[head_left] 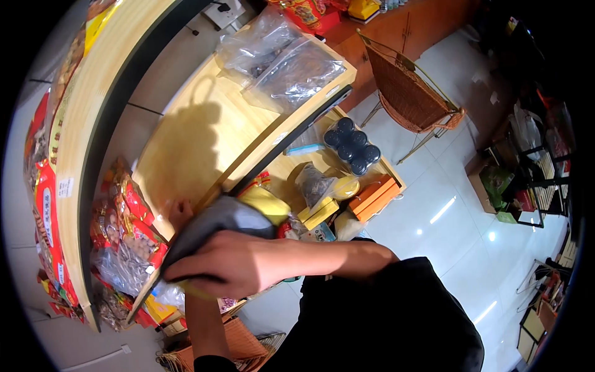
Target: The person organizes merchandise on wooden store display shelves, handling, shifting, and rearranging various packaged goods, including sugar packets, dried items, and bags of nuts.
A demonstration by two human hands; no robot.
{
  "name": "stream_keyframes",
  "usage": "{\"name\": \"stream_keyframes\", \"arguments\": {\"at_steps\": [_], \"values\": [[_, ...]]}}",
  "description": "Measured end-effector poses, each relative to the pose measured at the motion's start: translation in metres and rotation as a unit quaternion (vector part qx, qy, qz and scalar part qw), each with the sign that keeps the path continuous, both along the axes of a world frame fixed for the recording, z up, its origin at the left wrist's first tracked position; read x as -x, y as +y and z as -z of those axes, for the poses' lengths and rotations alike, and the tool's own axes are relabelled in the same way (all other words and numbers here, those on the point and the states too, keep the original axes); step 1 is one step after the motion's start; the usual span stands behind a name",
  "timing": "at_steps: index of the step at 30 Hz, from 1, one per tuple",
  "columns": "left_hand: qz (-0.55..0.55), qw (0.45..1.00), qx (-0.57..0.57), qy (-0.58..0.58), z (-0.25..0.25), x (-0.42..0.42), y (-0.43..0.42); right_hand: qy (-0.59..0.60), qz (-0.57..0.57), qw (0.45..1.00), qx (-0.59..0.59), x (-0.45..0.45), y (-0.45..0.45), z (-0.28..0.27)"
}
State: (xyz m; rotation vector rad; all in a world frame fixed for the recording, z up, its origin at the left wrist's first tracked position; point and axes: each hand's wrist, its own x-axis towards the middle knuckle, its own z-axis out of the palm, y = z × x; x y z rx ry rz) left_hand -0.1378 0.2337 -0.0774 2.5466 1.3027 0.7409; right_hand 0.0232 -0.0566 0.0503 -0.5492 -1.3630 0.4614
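Note:
My right hand [232,263] is closed on a grey cloth [232,217], which bunches up over the shelf edge. Part of my left hand [181,212] shows beyond the cloth, low on the pale wooden shelf [186,146]; its fingers are too hidden and blurred to read. A yellow cloth-like item [266,204] lies just past the grey cloth. Red snack bags [133,204] sit to the left of my left hand. Large clear plastic bags [291,71] lie at the far end of the shelf.
A lower shelf holds dark-topped cans [352,146], orange boxes [375,197] and a yellow box [318,214]. A wicker chair [412,93] stands on the tiled floor [446,186]. Another wooden shelf edge [93,124] with hanging packets rises at left.

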Motion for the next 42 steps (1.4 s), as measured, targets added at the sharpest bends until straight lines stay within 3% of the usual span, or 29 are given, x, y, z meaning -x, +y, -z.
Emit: {"name": "stream_keyframes", "arguments": {"at_steps": [3,6,7,9,12,15,18,20,22,24,26,30,32,40,42], "values": [[0.014,1.000,-0.019,0.019,0.006,0.003,0.011,-0.064,0.125,0.987,-0.078,0.005,0.046,-0.016],[0.025,0.999,-0.025,0.017,0.024,0.010,0.024,-0.124,0.338,0.929,0.083,0.010,0.114,0.028],[0.029,0.999,-0.030,0.015,0.027,0.009,0.026,-0.174,0.360,0.887,0.229,0.025,0.123,0.050],[0.038,0.999,-0.031,0.003,0.034,0.011,0.032,-0.349,0.261,0.849,0.300,0.004,0.092,0.048],[0.029,0.999,0.002,-0.035,0.019,0.013,0.016,-0.143,0.259,0.930,0.215,0.002,0.050,0.063],[0.005,0.996,0.049,-0.075,0.010,0.005,0.004,0.145,0.235,0.942,0.190,0.009,0.035,0.115],[-0.015,0.992,0.084,-0.098,0.007,-0.001,-0.001,0.446,0.143,0.825,0.316,-0.002,0.035,0.174],[-0.026,0.993,0.080,-0.086,0.006,-0.001,0.001,0.560,0.122,0.742,0.348,-0.025,0.047,0.216],[-0.035,0.993,0.082,-0.080,0.006,-0.001,0.002,0.660,0.110,0.682,0.295,-0.043,0.072,0.267],[-0.045,0.993,0.083,-0.072,0.007,0.001,0.004,0.725,0.058,0.635,0.263,-0.061,0.108,0.335],[-0.022,0.992,0.042,-0.114,0.016,0.002,0.009,0.785,0.050,0.515,0.341,-0.085,0.127,0.357],[-0.042,0.995,0.046,-0.077,0.009,-0.001,0.004,0.798,0.126,0.471,0.355,-0.114,0.150,0.412],[-0.030,0.996,0.050,-0.062,0.013,0.004,0.011,0.837,0.126,0.408,0.342,-0.126,0.159,0.444],[-0.060,0.993,0.099,-0.025,0.002,-0.001,0.003,0.831,0.141,0.433,0.320,-0.143,0.171,0.494],[-0.057,0.993,0.098,-0.027,0.006,0.003,0.008,0.820,0.095,0.487,0.284,-0.144,0.180,0.521]]}}
